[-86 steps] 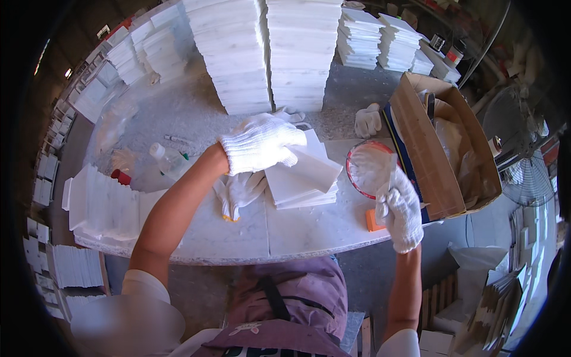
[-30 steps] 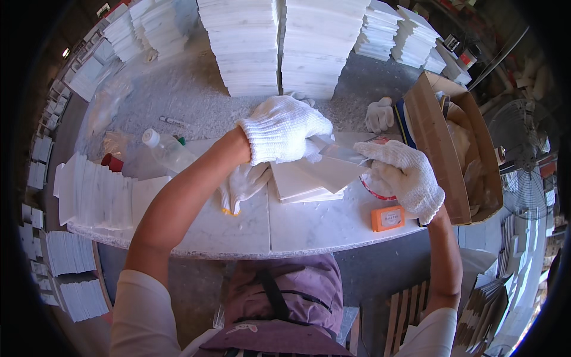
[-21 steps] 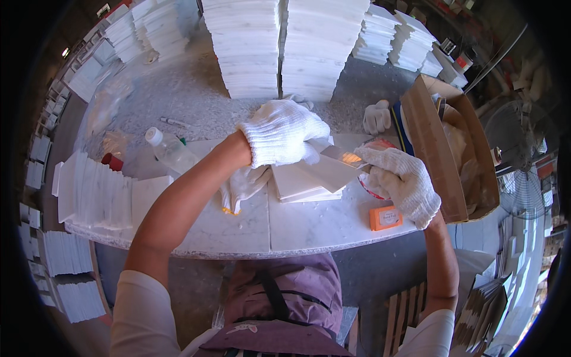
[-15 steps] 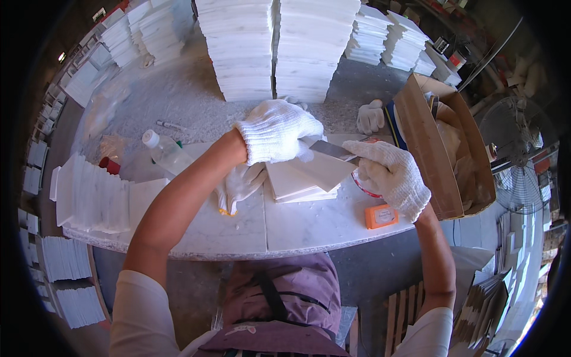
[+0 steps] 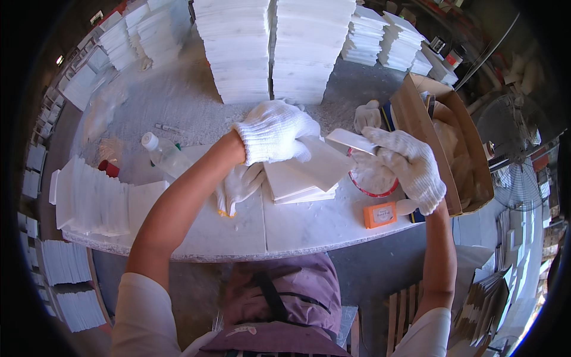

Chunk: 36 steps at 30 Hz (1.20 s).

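Observation:
Both my hands wear white knitted gloves. My left hand (image 5: 279, 132) is closed on the edge of a thin white stone tile (image 5: 326, 165), held tilted above a small pile of similar tiles (image 5: 297, 195). In my right hand (image 5: 410, 163) is a putty knife (image 5: 352, 141), its flat blade pointing left, just off the tile's far right corner. The fingers hide most of its handle. Below the blade stands a red-rimmed bowl (image 5: 380, 194) with white paste inside, partly covered by my right hand. An orange box (image 5: 379, 215) lies near the table's front edge.
A spare glove (image 5: 239, 187) and a clear bottle (image 5: 169, 156) lie left of the tiles. Stacked tiles (image 5: 98, 196) stand at the left, with tall stacks (image 5: 235, 53) behind. An open cardboard box (image 5: 416, 113) sits at the right, beside a fan (image 5: 517, 178).
My right hand has moved right, drawing the putty knife off the tile and turning its blade so a paler face shows. More of the bowl is visible. My left hand keeps the tile nearly still.

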Tool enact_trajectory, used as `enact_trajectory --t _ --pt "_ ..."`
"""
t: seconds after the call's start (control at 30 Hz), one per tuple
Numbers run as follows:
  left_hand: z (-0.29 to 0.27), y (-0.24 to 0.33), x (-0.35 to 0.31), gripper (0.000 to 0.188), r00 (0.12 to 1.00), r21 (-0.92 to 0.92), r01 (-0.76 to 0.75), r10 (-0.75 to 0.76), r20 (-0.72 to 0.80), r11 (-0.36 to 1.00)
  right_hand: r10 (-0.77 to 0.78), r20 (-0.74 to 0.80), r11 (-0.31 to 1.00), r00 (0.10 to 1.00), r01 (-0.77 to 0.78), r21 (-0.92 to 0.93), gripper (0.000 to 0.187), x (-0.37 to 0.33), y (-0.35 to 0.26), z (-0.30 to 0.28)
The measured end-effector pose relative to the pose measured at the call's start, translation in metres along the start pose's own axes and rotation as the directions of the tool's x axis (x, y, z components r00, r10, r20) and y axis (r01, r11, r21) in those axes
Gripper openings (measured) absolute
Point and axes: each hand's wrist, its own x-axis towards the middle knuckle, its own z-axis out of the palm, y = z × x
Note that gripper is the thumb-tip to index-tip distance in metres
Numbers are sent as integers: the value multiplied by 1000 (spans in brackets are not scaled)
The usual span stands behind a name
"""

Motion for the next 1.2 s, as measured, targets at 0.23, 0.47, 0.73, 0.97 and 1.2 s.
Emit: enact_trajectory --t 0.23,0.47,0.73,0.97,1.2 --pt "6 -9 1 30 998 89 -65 63 30 994 -120 202 993 972 118 25 32 22 5 17" --pt "2 -3 0 32 999 46 -54 53 4 997 -144 209 984 967 163 -77 32 21 7 15" --pt "3 -6 0 29 998 -7 -51 51 -27 999 44 230 999 972 -40 -21 35 11 6 14" --pt "6 -5 0 30 998 31 -42 44 -55 999 -109 142 994 984 111 -10 33 11 11 13" --pt "6 -9 5 30 998 -20 -66 66 -5 998 101 214 989 972 -120 80 30 9 4 15"
